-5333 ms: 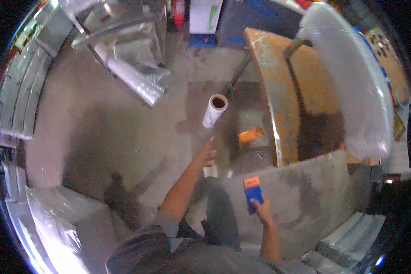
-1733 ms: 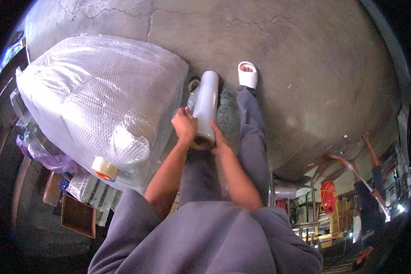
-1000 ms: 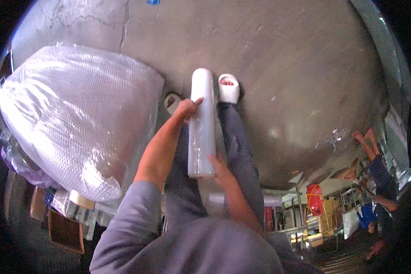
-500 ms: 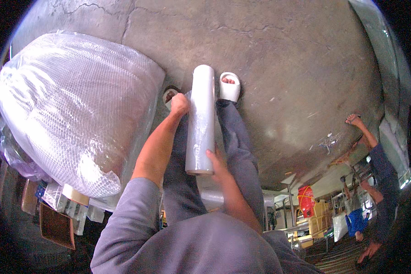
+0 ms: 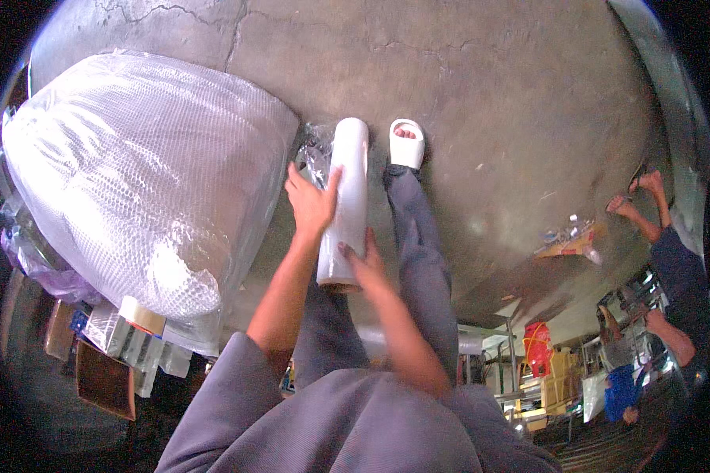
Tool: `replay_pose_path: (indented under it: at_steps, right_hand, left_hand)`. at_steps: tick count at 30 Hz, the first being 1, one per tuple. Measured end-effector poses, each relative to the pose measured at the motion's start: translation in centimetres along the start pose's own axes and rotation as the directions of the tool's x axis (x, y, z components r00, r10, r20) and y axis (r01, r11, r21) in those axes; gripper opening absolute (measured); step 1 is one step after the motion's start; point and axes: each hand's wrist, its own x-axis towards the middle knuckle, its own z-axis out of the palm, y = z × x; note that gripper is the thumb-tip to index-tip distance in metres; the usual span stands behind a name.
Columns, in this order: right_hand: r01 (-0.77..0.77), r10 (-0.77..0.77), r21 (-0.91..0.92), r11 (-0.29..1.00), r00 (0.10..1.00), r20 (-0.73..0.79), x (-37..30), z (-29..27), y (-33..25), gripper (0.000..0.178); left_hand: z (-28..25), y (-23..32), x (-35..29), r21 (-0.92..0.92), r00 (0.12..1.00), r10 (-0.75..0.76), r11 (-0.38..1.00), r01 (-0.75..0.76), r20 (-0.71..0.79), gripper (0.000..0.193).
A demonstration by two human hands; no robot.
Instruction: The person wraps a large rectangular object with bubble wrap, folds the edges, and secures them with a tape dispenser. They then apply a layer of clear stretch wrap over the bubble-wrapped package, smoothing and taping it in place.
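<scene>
A long roll of clear stretch film is upright in the picture between my legs, its core end toward me. My right hand grips the near end, thumb on the front and fingers round the right side. Along the roll's left side is my left hand, fingers spread and thumb against the film, with nothing held that I can see. Crumpled loose film bunches just beyond the left fingers and covers my left foot. A white slipper on my right foot shows beyond the roll.
A large bundle in bubble wrap stands close on my left. Behind it lie a roll of tape and a brown box. Another person is at the right, near scraps on the concrete floor.
My left hand has gone from a closed fist to spread fingers beside the roll. Crumpled film now shows over my left foot. The person at the right has shifted their legs.
</scene>
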Motion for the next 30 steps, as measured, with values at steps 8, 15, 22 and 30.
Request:
replay_pose_path:
  at_steps: [8,15,22,30]
  right_hand:
    - [0.029,-0.026,0.084,0.996,0.999,-0.026,-0.3,3.3,-2.6,0.107]
    - [-0.084,0.056,0.323,0.943,0.994,0.095,-1.5,1.9,-5.3,0.110]
    - [0.014,-0.030,0.201,0.980,0.997,0.076,-1.4,1.6,-6.2,0.109]
    - [-0.094,0.058,0.273,0.957,0.989,0.137,-3.9,0.8,-8.8,0.112]
  left_hand:
    - [-1.5,-5.9,-3.0,-0.044,0.997,0.013,0.999,-0.009,0.080,0.030]
    - [-4.1,-1.5,-1.6,-0.187,0.994,0.049,0.980,-0.067,-0.096,0.023]
    - [-2.4,0.9,-0.5,-0.109,0.990,-0.037,0.994,0.022,-0.139,0.040]
    - [-7.0,-1.3,1.3,0.016,0.993,0.066,0.998,-0.068,0.103,0.027]
